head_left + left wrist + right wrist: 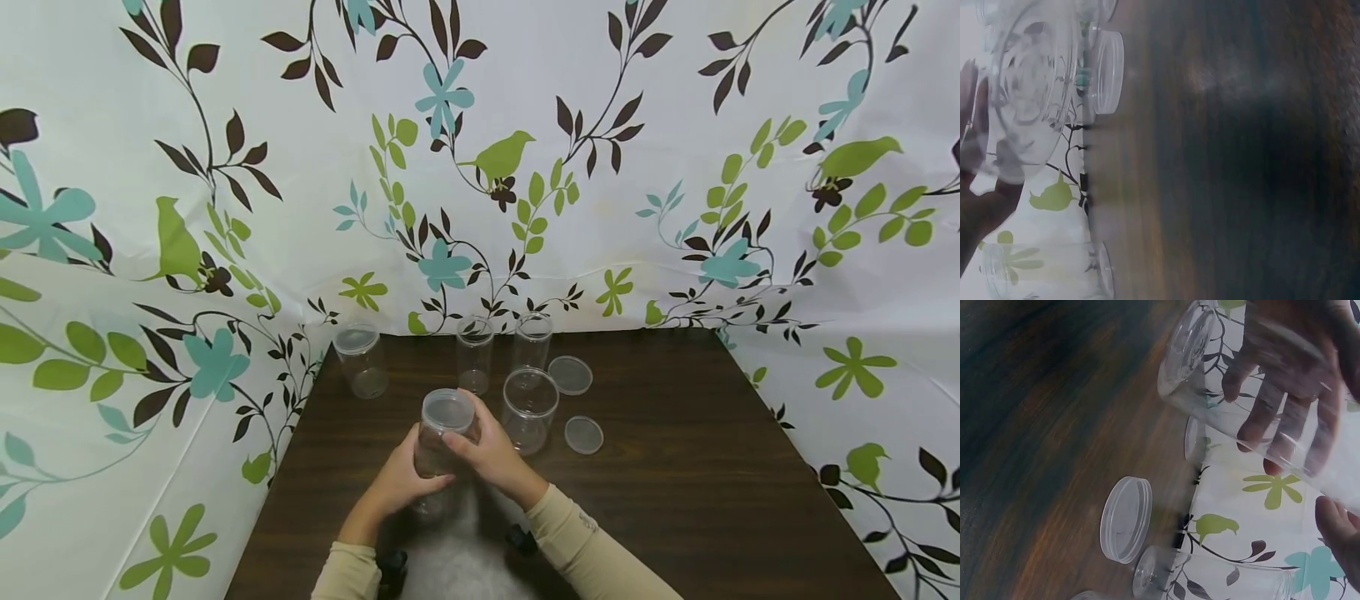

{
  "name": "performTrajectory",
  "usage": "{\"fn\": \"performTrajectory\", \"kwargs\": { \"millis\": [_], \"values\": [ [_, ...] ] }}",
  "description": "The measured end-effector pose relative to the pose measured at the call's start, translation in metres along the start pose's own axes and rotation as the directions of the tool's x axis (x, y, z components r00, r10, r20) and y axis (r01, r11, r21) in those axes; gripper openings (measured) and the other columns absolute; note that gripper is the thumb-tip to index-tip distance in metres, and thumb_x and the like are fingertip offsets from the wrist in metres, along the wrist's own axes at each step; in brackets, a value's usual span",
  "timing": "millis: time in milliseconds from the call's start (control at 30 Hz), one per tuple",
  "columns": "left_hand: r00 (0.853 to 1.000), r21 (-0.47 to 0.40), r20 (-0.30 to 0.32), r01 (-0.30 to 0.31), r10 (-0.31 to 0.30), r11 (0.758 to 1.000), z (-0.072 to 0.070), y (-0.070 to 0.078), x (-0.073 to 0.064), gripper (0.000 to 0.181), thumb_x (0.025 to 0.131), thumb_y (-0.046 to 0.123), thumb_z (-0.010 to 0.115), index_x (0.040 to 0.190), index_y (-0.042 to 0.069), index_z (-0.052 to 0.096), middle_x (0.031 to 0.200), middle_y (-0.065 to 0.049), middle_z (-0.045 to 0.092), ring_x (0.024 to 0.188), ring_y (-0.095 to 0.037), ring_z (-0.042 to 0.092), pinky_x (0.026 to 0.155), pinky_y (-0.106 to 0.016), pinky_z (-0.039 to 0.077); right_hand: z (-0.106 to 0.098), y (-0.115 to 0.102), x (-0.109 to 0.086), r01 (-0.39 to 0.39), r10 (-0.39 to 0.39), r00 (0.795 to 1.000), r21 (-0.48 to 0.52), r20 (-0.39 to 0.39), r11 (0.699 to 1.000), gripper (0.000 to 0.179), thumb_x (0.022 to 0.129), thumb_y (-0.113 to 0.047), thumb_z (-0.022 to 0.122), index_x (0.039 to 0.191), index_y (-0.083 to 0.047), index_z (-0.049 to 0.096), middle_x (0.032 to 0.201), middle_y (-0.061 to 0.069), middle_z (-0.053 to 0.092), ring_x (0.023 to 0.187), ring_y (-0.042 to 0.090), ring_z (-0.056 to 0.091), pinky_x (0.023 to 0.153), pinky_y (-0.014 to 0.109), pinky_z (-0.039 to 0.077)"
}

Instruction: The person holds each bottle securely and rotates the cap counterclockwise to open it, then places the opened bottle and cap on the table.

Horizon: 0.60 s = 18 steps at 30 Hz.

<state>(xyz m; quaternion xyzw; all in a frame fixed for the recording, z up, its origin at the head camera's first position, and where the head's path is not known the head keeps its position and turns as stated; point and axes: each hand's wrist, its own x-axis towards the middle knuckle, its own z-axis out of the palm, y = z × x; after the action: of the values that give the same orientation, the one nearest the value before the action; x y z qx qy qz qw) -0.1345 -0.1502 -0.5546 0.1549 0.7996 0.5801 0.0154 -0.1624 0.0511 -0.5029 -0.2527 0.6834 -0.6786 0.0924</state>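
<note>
Both hands hold a clear plastic jar (435, 454) with a translucent lid (447, 408) on its top. My left hand (405, 477) wraps the jar's side, thumb across the front. Higher up, my right hand (498, 454) grips it near the lid, thumb close to the rim. In the right wrist view, fingers (1282, 434) show through the clear wall of the tilted jar. The left wrist view catches the round base of the jar (1029, 94) above the table. Just right of the hands stands a wide open jar (529, 429).
Two open jars, a back-middle jar (474, 358) and another jar (532, 346) beside it, stand near the far edge. A lidded jar (363, 367) is at the back left. A larger lid (570, 375) and a smaller lid (583, 435) lie on the dark wooden table (690, 483).
</note>
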Motion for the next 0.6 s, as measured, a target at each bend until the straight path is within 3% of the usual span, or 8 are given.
{"fn": "performTrajectory", "kwargs": {
  "millis": [200,367,600],
  "values": [
    [0.992,-0.029,0.124,0.002,0.002,1.000,0.000,0.005,0.001,0.101,0.078,0.018,0.088,0.157,0.007,0.027,0.148,-0.017,0.049,0.126,-0.029,0.055,0.102,-0.037,0.045,-0.003,0.001,0.004,0.031,-0.033,0.999,0.070,0.031,0.997,0.080,0.092,-0.040,0.075,0.149,0.002,0.038,0.137,0.020,0.055,0.121,0.021,0.057,0.101,0.030,0.045],
    [0.990,-0.027,0.141,0.004,0.000,1.000,-0.002,0.005,0.000,0.102,0.078,0.018,0.088,0.157,0.005,0.025,0.149,-0.019,0.048,0.127,-0.031,0.053,0.103,-0.037,0.044,-0.008,0.002,0.006,0.027,-0.045,0.993,0.167,0.109,0.986,0.077,0.093,-0.036,0.075,0.149,0.003,0.039,0.135,0.016,0.057,0.121,0.017,0.056,0.103,0.031,0.044],
    [0.989,-0.102,0.147,0.012,0.003,0.995,-0.001,0.004,0.001,0.094,0.080,0.014,0.086,0.155,0.004,0.028,0.139,-0.019,0.054,0.120,-0.031,0.059,0.097,-0.034,0.049,-0.012,0.002,0.007,-0.022,0.004,0.994,0.160,0.113,0.987,0.096,0.091,-0.047,0.074,0.157,0.001,0.024,0.143,0.020,0.051,0.126,0.016,0.053,0.106,0.029,0.041]
  ]
}}
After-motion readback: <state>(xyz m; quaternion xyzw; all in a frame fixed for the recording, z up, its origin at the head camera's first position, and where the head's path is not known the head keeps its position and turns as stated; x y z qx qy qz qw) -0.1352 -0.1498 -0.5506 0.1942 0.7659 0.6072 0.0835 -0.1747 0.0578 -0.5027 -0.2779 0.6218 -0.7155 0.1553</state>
